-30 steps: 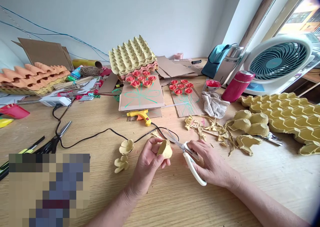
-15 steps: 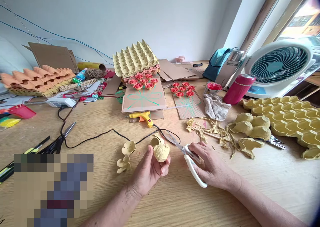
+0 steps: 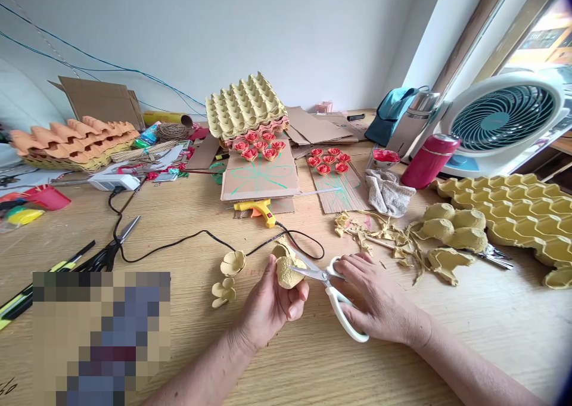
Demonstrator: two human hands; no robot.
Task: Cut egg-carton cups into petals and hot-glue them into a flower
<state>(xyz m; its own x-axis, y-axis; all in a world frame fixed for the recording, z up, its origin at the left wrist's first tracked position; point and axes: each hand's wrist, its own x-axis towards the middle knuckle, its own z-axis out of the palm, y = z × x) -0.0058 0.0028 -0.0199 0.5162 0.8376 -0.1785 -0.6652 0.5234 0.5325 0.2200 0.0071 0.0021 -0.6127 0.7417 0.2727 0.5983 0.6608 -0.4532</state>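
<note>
Left hand pinches a yellow egg-carton cup between thumb and fingers; right hand grips white-handled scissors, blades parted, one lying across the cup. Risk, judged: a blade slip could nick the holding fingers, set close to the cut; too tight a pinch might crush or tear the pulp wall. Two petalled cups sit just left on the wood-grain counter; yellow glue gun beyond, trimmings rightward. Farther out: egg tray, fan, pale wall, window.
</note>
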